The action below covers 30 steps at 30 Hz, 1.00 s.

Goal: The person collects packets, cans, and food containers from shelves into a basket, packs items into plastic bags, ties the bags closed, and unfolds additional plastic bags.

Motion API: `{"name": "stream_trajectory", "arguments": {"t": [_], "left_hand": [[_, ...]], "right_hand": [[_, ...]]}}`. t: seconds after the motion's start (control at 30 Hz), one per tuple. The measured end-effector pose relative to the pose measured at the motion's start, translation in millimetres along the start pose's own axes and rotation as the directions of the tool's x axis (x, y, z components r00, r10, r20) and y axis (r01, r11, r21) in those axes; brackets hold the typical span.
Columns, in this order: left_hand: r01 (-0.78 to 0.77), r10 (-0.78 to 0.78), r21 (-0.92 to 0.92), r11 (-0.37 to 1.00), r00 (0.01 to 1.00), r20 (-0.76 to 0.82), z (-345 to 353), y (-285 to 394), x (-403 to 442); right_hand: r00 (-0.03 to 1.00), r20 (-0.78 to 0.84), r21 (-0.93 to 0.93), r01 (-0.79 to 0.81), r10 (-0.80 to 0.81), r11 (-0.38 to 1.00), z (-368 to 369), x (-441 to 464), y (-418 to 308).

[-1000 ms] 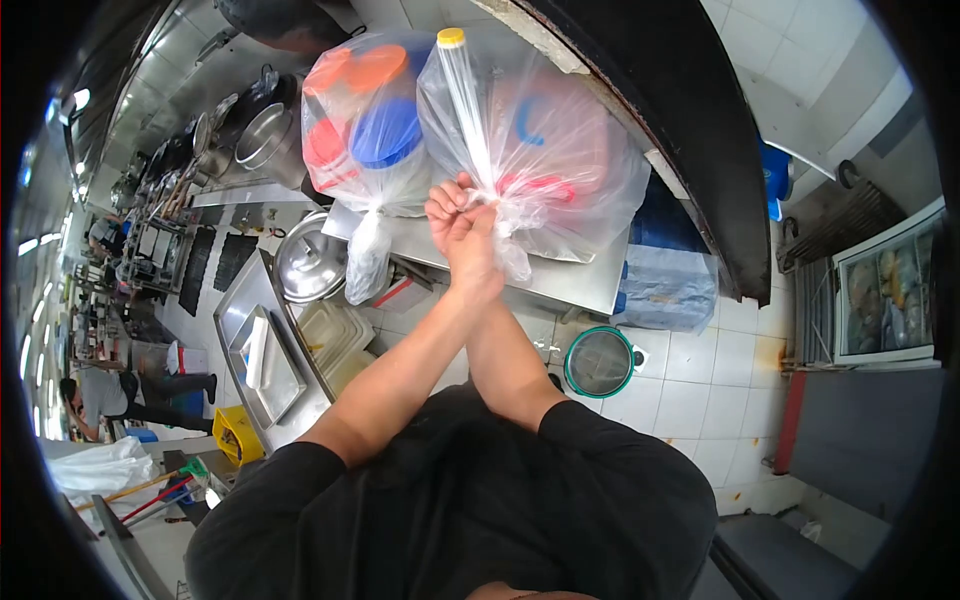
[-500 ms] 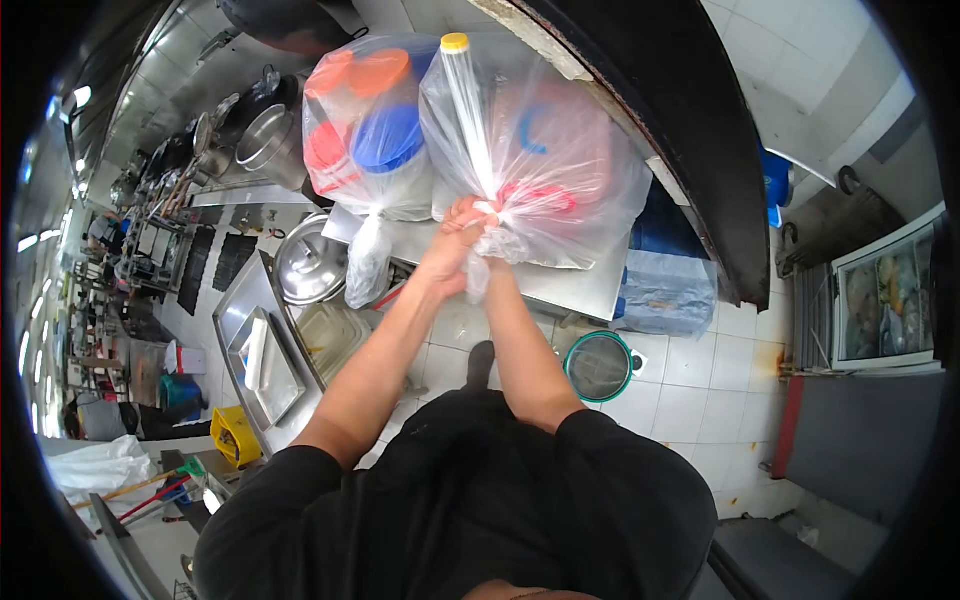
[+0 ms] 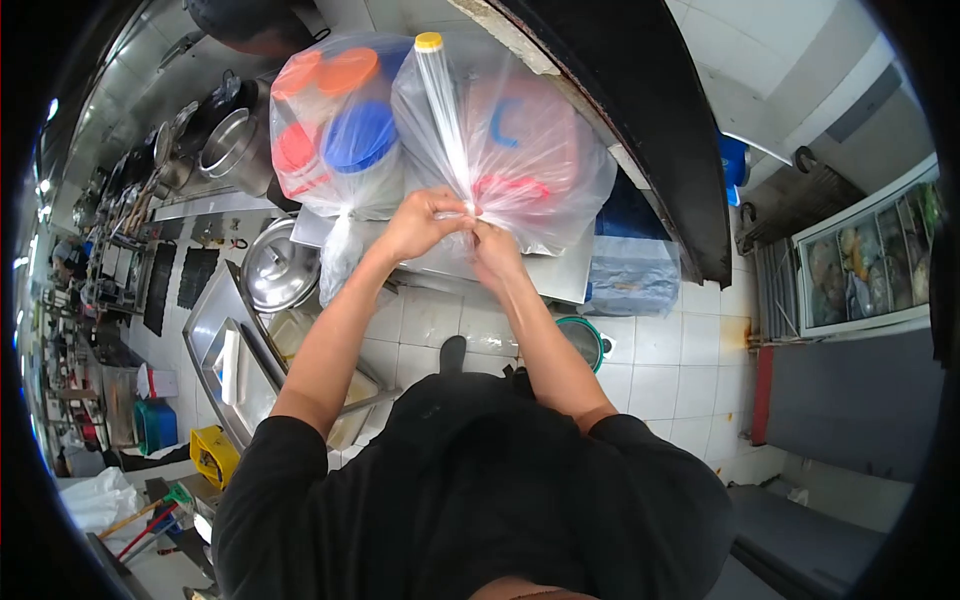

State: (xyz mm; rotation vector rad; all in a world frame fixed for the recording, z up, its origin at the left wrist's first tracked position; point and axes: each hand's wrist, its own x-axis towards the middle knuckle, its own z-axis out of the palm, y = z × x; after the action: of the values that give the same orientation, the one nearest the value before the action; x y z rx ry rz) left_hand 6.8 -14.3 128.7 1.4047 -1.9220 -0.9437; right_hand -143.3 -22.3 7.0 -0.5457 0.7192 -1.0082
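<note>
A large clear plastic bag point(image 3: 580, 185) sits on a metal table point(image 3: 545, 283), its neck gathered toward me. Inside it are a reddish container with a blue mark and a long pale tube with a yellow cap point(image 3: 429, 41). My left hand point(image 3: 420, 225) pinches the gathered neck from the left. From the right, my right hand point(image 3: 495, 255) closes on the same twisted plastic, fingertips nearly touching the left ones. To the left stands a second clear bag point(image 3: 345, 215), knotted at its neck, holding tubs with orange, red and blue lids point(image 3: 360, 135).
A round metal lid point(image 3: 280, 265) and steel trays point(image 3: 225, 365) are at left. A green-rimmed strainer point(image 3: 585, 342) lies low at right, near a bluish plastic-wrapped bundle point(image 3: 630, 275). A dark, broad-edged panel point(image 3: 650, 120) overhangs the right side. A glass-fronted fridge point(image 3: 870, 260) stands farther right.
My hands have moved apart slightly; the left is now beside the neck instead of wrapped over it, and the loose plastic tail no longer hangs below. The view has shifted a little.
</note>
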Motion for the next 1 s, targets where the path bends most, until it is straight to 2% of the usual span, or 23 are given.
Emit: {"name": "stream_trajectory", "arguments": {"t": [0.07, 0.23, 0.3, 0.33, 0.37, 0.4, 0.43, 0.47, 0.5, 0.57, 0.63, 0.7, 0.83, 0.9, 0.93, 1.0], "left_hand": [[-0.242, 0.242, 0.003, 0.970, 0.970, -0.024, 0.1, -11.3, 3.6], [-0.275, 0.271, -0.051, 0.960, 0.960, -0.063, 4.8, -29.6, 8.5], [-0.284, 0.278, -0.077, 0.956, 0.958, -0.076, 7.7, -33.8, 10.1], [-0.323, 0.319, -0.038, 0.946, 0.944, -0.086, 7.8, -35.8, 11.4], [-0.360, 0.358, 0.000, 0.933, 0.929, -0.095, 7.6, -37.3, 12.0], [-0.364, 0.362, -0.007, 0.931, 0.928, -0.092, 7.5, -38.6, 12.8], [-0.417, 0.421, 0.064, 0.907, 0.900, -0.109, 7.7, -39.6, 13.9], [-0.463, 0.478, 0.135, 0.876, 0.870, -0.122, 7.6, -38.4, 13.9], [-0.468, 0.482, 0.128, 0.874, 0.868, -0.121, 6.8, -37.1, 14.2], [-0.525, 0.560, 0.241, 0.816, 0.821, -0.108, 6.1, -34.0, 12.9], [-0.537, 0.579, 0.252, 0.805, 0.804, -0.139, 9.7, -34.5, 10.5], [-0.542, 0.592, 0.262, 0.798, 0.787, -0.173, 17.4, -32.1, 5.4], [-0.510, 0.589, 0.308, 0.803, 0.759, -0.278, 36.0, -25.1, -2.6], [-0.499, 0.578, 0.297, 0.814, 0.750, -0.323, 41.5, -23.3, -3.8], [-0.483, 0.570, 0.310, 0.819, 0.753, -0.330, 42.3, -21.8, -4.1], [-0.464, 0.560, 0.325, 0.824, 0.755, -0.342, 41.3, -18.7, -3.9]], "right_hand": [[1.000, -0.004, 0.035, 0.015, -0.014, 0.999, 1.4, -8.4, -4.5], [0.996, 0.038, 0.117, 0.081, -0.086, 0.990, 10.0, -40.1, -20.1], [0.976, -0.037, -0.176, 0.207, -0.216, 0.963, 16.1, -47.7, -28.1], [0.974, -0.045, -0.179, 0.210, -0.221, 0.961, 18.4, -51.2, -34.6], [0.941, -0.035, -0.505, 0.275, -0.337, 0.818, 21.8, -55.6, -44.1], [0.899, 0.015, -0.769, 0.290, -0.437, 0.569, 25.0, -57.2, -50.8], [0.897, 0.010, -0.774, 0.286, -0.441, 0.565, 27.6, -54.7, -54.4], [0.792, 0.105, -0.837, 0.397, -0.601, 0.377, 30.0, -51.2, -57.2], [0.657, 0.220, -0.868, 0.469, -0.721, 0.162, 32.5, -48.1, -60.3], [0.650, 0.214, -0.892, 0.435, -0.729, 0.127, 38.3, -44.9, -68.9], [0.642, 0.209, -0.912, 0.400, -0.738, 0.090, 42.0, -41.2, -69.6], [0.547, 0.209, -0.910, 0.412, -0.811, 0.044, 46.4, -37.2, -61.8], [0.512, 0.123, -0.907, 0.405, -0.850, 0.112, 48.6, -34.1, -53.2], [0.538, 0.006, -0.841, 0.458, -0.843, 0.286, 43.1, -31.5, -47.1], [0.539, 0.008, -0.845, 0.455, -0.842, 0.283, 40.3, -30.2, -43.9], [0.658, -0.168, -0.597, 0.524, -0.734, 0.607, 40.4, -29.8, -39.0]]}}
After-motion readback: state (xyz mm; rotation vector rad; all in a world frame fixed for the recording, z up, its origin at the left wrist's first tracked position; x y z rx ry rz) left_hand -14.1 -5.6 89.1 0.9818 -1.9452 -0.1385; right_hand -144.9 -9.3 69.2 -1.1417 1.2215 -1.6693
